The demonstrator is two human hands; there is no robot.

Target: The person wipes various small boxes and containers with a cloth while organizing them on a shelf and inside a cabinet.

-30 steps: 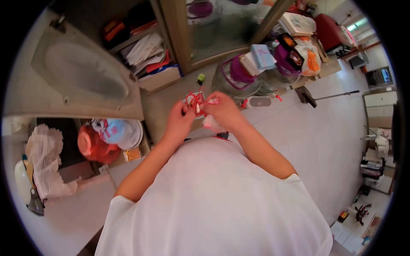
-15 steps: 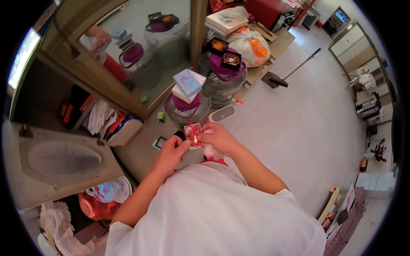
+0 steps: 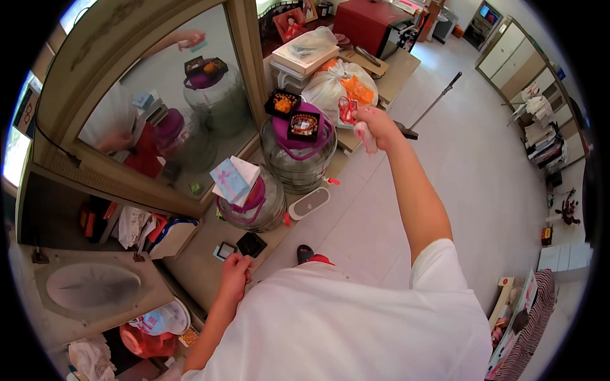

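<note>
My right hand [image 3: 376,127] is stretched far forward, closed on a small flat packet with red cord [image 3: 347,110]. A crumpled pink-and-white see-through pouch [image 3: 365,138] hangs from the same hand. Below them is a white bag with orange patches [image 3: 340,89]. My left hand [image 3: 236,274] stays low near my body with its fingers curled; whatever may be inside them is hidden. Just beyond it, on the low ledge, lie a black box [image 3: 251,244] and a small pale-framed case [image 3: 224,251].
Two big glass jars with purple lids [image 3: 305,165] stand before the mirror [image 3: 171,95]. Open black boxes with beads [image 3: 304,126] top one; light-blue and white boxes [image 3: 232,181] top the other. A cabinet door [image 3: 95,286] hangs open at left. A long-handled dustpan [image 3: 438,101] stands on the floor.
Half a second ago both hands were together on the packet. My right hand has carried it forward and to the right with the pouch. My left hand has let go and moved down and left.
</note>
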